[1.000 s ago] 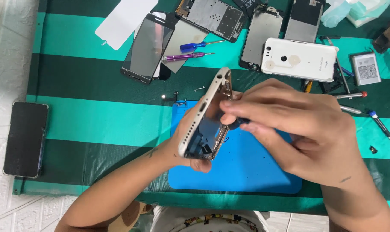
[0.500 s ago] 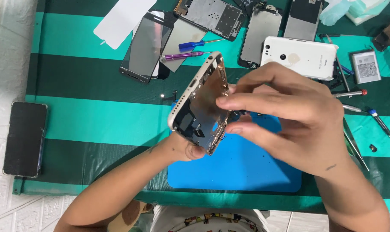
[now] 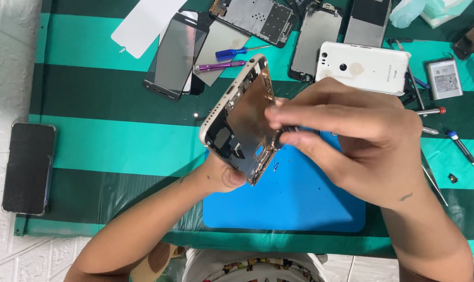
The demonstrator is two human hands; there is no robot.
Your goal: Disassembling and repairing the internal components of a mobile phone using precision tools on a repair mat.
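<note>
The left hand [image 3: 221, 175] props the opened gold phone frame [image 3: 240, 121] tilted above the blue mat [image 3: 294, 203] while the right hand [image 3: 351, 141] pinches a small dark part at its edge, seemingly mid-disassembly; the next move calls for a gentle, steady pull.

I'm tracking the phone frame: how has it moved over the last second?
Yes. The gold phone frame has risen away from the blue mat, its top edge toward the purple screwdriver.
</note>
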